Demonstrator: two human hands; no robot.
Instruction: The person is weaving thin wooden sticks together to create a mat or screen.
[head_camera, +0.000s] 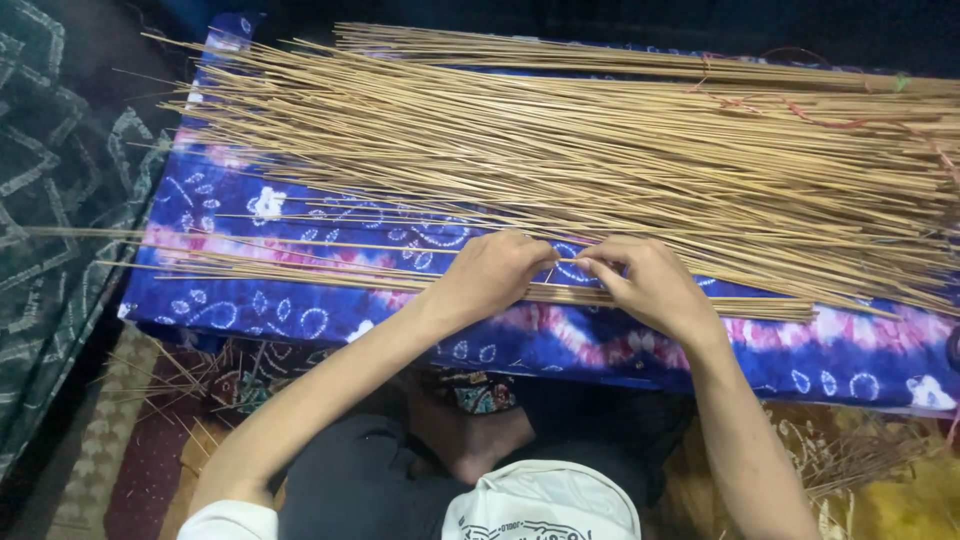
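My left hand (492, 270) and my right hand (645, 283) rest close together on a low surface covered with a blue, pink and white tie-dye cloth (300, 315). Both pinch a thin tan stick (330, 243) that runs left across the cloth; their fingertips meet near the middle. A small flat row of similar sticks (300, 270) lies just under my hands. A large loose pile of long thin sticks (560, 150) fans across the cloth behind them.
A tied bundle of sticks with a red string (800, 105) lies at the back right. Broken stick scraps (860, 455) litter the patterned floor mat by my knees. A dark patterned fabric (60, 200) lies at the left. A white pouch (540, 505) sits in my lap.
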